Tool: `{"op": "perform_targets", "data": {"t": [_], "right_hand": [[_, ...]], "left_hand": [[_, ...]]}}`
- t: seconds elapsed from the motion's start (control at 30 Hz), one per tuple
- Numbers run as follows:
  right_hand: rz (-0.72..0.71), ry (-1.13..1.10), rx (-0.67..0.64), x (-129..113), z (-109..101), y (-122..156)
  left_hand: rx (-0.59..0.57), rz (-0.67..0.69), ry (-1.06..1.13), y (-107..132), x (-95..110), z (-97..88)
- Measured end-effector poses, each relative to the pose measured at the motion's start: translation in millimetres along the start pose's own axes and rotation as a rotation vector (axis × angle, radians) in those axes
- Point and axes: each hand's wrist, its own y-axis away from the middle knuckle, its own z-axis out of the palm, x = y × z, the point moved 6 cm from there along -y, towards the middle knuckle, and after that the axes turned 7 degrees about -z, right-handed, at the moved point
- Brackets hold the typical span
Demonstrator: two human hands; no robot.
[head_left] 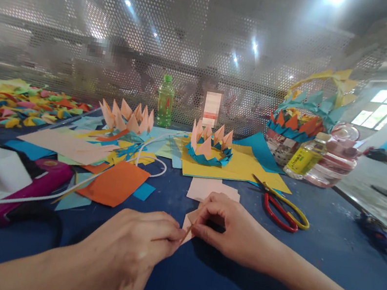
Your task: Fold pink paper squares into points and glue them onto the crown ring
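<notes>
Peach paper (188, 224), maybe folded, in both hands (131, 248) (235, 228); bottle label (302, 159) blurred.

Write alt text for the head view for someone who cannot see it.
The left hand and right hand pinch a small peach paper piece between them over a dark blue table. Behind lie red-and-yellow scissors, yellow sheets under a peach-and-teal paper crown, and an orange sheet.
</notes>
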Motion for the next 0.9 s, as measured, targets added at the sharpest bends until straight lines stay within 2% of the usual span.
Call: {"op": "perform_targets", "data": {"t": [0.3, 0.53, 0.9], "right_hand": [[0.041, 0.086, 0.034, -4, 5, 4], [0.107, 0.104, 0.013, -6, 5, 3], [0.112, 0.144, 0.024, -6, 8, 4]], "left_hand": [[-0.005, -0.012, -0.012, -2, 1, -2.3], [0.023, -0.026, -0.074, -5, 5, -8.6], [0.019, -0.038, -0.059, -5, 4, -8.8]]}}
